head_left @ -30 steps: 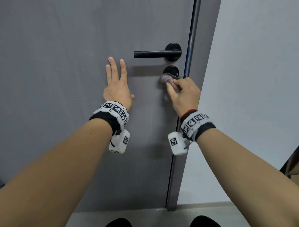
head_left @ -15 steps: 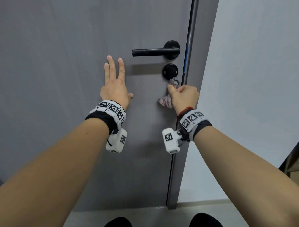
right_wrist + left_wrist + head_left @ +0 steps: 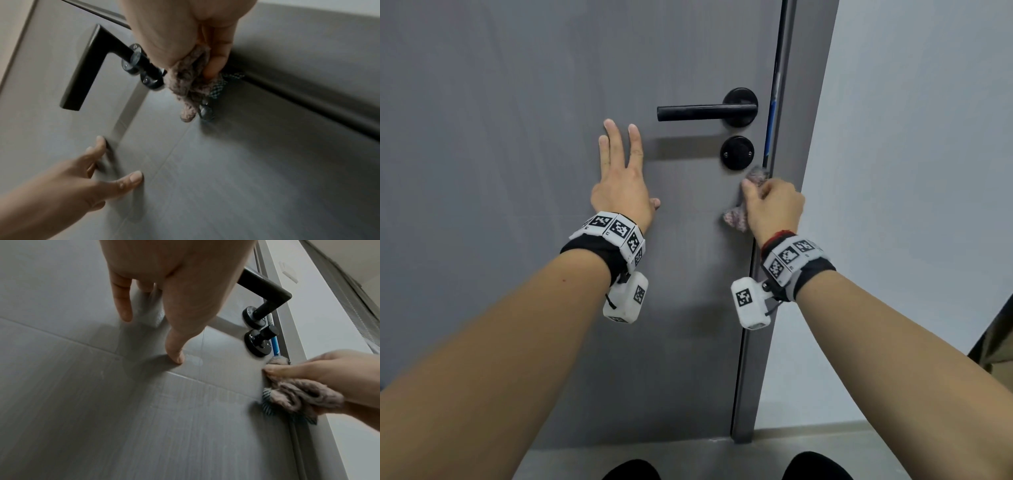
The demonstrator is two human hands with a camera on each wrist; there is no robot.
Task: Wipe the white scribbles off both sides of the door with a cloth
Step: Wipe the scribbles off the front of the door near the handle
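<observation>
A grey door (image 3: 534,171) fills the head view. My left hand (image 3: 619,185) lies flat against the door with straight fingers, left of the black lever handle (image 3: 705,111). My right hand (image 3: 774,205) grips a bunched pinkish-grey cloth (image 3: 736,219) and holds it against the door near its right edge, just below the round black lock knob (image 3: 737,152). In the left wrist view the cloth (image 3: 298,395) is crumpled under the right hand's fingers, and a faint white smudge (image 3: 193,360) sits beside my left thumb (image 3: 174,353). The right wrist view shows the cloth (image 3: 191,87) pinched between thumb and fingers.
The grey door frame (image 3: 801,205) runs down right of the door's edge, with a pale wall (image 3: 911,205) beyond it. A blue strip (image 3: 770,126) shows in the gap by the latch. Grey floor (image 3: 722,455) and my dark shoes lie below.
My right hand with the cloth has slid down from over the lock knob to just below it, near the door's edge. The left hand has stayed flat on the door.
</observation>
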